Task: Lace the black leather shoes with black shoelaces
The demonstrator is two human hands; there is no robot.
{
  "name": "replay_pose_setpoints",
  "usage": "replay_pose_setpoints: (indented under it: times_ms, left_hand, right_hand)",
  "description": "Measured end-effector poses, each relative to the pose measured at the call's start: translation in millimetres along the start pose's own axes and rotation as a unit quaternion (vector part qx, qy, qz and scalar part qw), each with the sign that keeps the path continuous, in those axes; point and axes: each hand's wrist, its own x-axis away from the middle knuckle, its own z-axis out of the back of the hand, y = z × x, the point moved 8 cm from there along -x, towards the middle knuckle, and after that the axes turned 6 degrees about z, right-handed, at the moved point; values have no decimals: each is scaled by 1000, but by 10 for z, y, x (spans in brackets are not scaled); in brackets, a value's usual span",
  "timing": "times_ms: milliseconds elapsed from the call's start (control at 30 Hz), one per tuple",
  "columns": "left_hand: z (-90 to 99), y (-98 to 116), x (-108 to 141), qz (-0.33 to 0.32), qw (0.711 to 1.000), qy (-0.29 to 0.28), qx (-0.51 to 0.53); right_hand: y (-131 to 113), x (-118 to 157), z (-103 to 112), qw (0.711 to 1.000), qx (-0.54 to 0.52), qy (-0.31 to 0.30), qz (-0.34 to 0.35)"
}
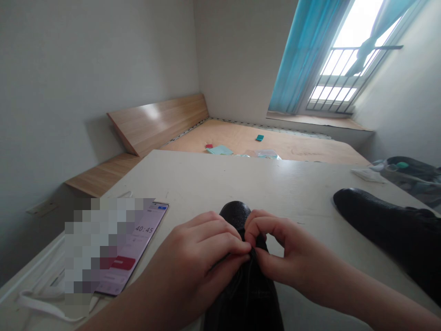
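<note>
A black shoe (236, 214) rests on the white table in front of me, its rounded toe pointing away. Over its lacing area, my left hand (206, 253) is closed, thumb and index finger pinched together on the black shoelace (248, 280). Close against it, my right hand (279, 243) also pinches the lace, with thumb and forefinger nearly meeting the left fingertips. The fingers cover most of the eyelets and the held part of the lace. A second black shoe (379, 230) lies at the right, toe toward the upper left.
A phone with a lit screen (144, 243) lies on the white table (193, 179) at left, beside a white strap (44, 308) and a blurred-out patch. Beyond the table are a bed board (303, 145) with small packets, a wooden headboard (158, 119) and blue curtains (296, 59).
</note>
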Motion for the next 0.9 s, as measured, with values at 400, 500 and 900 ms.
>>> replay_pose_setpoints:
  times_ms: [400,500,900]
  left_hand:
    - [-2,-101,21,75,997,-27,3]
    - [19,-145,29,96,995,-36,15]
    - [-64,-273,42,163,984,-49,41]
  right_hand:
    - [-108,46,102,996,84,-6,28]
    - [-146,46,131,989,137,-20,55]
    - [-205,83,141,989,121,-47,71]
